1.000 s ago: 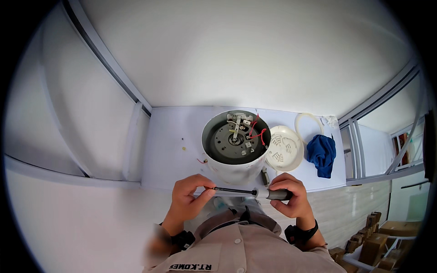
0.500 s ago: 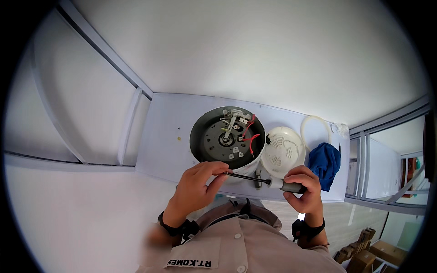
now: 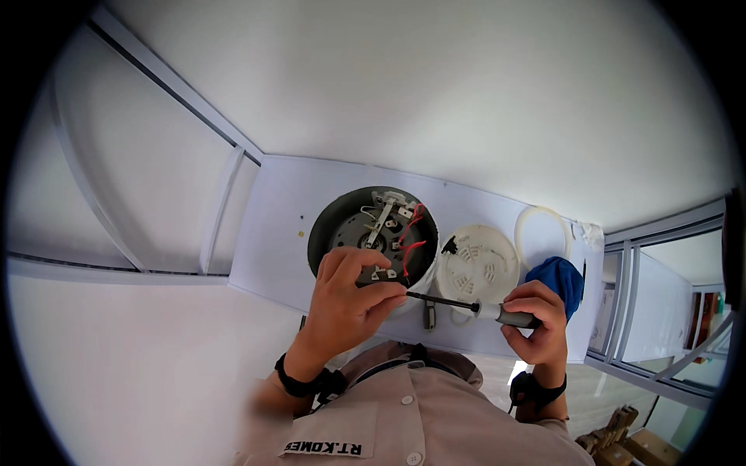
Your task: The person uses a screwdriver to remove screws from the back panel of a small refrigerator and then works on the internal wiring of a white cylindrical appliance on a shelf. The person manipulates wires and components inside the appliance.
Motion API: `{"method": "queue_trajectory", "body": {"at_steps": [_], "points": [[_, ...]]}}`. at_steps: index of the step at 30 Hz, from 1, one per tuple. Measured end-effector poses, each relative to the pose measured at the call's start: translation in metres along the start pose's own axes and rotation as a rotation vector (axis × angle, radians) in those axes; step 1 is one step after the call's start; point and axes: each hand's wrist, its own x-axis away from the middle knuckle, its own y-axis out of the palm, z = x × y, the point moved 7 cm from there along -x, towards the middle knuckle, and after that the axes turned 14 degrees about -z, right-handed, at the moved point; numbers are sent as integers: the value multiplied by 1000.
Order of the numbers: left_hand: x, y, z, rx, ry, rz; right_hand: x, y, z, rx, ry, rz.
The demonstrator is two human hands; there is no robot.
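A screwdriver (image 3: 445, 300) with a dark shaft and a grey-and-white handle lies level between my two hands. My right hand (image 3: 538, 317) is closed around its handle. At the other end, my left hand (image 3: 350, 299) pinches the shaft's tip between thumb and fingers; whether a small part is there too is hidden. Beyond my left hand stands an upturned round appliance body (image 3: 326, 221), a dark metal shell with a white outer wall. Inside it are a metal bracket (image 3: 381, 221), terminals and red wires (image 3: 412, 248). My left hand covers its near part.
Right of the shell lies a round white vented cover (image 3: 489, 268). Farther right are a pale ring (image 3: 542, 210) and a blue cloth (image 3: 561, 281). A grey tool (image 3: 430, 316) lies near the table's front edge. Tiny pieces (image 3: 301, 233) sit on the left of the white table (image 3: 268, 210).
Both hands and the screwdriver have shifted slightly right. My left hand now overlaps the near part of the shell, its fingers still at the screwdriver's tip. The view has shifted a little.
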Motion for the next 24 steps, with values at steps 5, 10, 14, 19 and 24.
{"method": "queue_trajectory", "body": {"at_steps": [5, 10, 14, 19, 24], "points": [[-8, 10, 7, -17, -10, 5, -1, -14, 4, 15, -16, -13], [-7, 24, 7, 6, -85, -11, 1, -24, 11, 23, -23, -35], [-11, 20, 6, 33, -192, 60, -3, -27, 15, 1, -47, -42], [-8, 15, 3, 15, -301, 106, -15, -29, 21, -16, -62, -91], [-3, 21, 4, 31, -332, 119, -23, -26, 29, -49, -63, -122]]}}
